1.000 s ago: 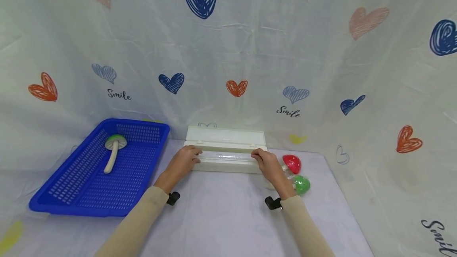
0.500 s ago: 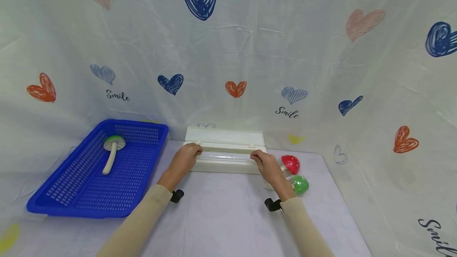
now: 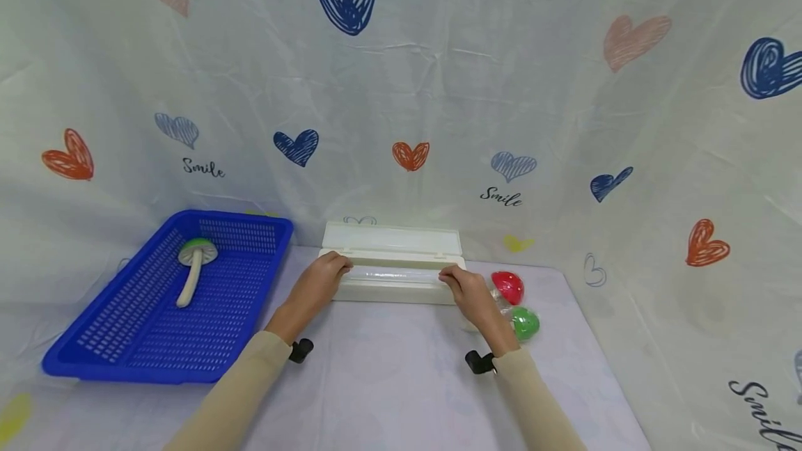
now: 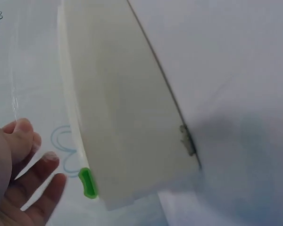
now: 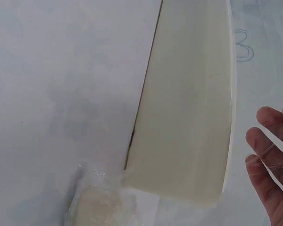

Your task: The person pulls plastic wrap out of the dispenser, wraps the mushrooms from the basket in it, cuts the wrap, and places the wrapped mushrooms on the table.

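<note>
A white cling film dispenser stands at the back of the table, its lid raised. Clear cling film stretches across its opening between both hands. At the left end, my left hand pinches the film between thumb and forefinger, the other fingers loosely spread. My right hand holds the film's other end with bent fingers; in the right wrist view, film clings to the fingertips and the thumb is mostly out of frame. A green tab shows on the dispenser's end.
At the left is a blue perforated basket with a green-capped toy mushroom inside. Beside my right hand lie a red-capped mushroom and a green-capped one, both wrapped in clear film. A heart-print sheet hangs behind.
My left hand's fingers have drawn together from a looser spread into a pinch on the film. My right hand stays almost in place; the head view shifts slightly.
</note>
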The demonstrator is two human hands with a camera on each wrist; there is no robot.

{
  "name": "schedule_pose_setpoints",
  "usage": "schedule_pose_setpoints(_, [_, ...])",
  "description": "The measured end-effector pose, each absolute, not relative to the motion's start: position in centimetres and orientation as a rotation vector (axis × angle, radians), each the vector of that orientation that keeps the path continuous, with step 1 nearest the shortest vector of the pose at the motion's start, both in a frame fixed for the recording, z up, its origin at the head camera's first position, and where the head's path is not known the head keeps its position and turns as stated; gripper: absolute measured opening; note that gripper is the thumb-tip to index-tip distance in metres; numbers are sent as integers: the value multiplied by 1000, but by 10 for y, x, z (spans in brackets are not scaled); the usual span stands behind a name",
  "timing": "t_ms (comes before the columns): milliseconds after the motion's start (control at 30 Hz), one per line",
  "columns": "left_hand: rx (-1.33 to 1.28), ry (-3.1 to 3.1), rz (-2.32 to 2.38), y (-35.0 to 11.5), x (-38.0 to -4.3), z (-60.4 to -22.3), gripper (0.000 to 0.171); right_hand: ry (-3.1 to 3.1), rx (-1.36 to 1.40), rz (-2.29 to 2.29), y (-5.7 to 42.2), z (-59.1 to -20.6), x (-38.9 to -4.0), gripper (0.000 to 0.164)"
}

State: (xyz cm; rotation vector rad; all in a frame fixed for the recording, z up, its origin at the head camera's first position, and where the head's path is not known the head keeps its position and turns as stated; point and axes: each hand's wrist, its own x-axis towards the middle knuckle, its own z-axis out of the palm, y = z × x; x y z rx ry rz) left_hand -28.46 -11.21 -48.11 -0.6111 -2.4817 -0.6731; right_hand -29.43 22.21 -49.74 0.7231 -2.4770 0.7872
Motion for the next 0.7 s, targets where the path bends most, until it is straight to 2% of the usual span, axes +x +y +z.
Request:
schedule_pose_setpoints(233, [-735, -2268, -635, -121, -274, -491, 16, -2468, 766, 792, 226, -498, -284, 19])
schedule_pose_setpoints(700, [-774, -2156, -601, -121, -263, -488, 26, -2371, 824, 739, 232, -491, -274, 18])
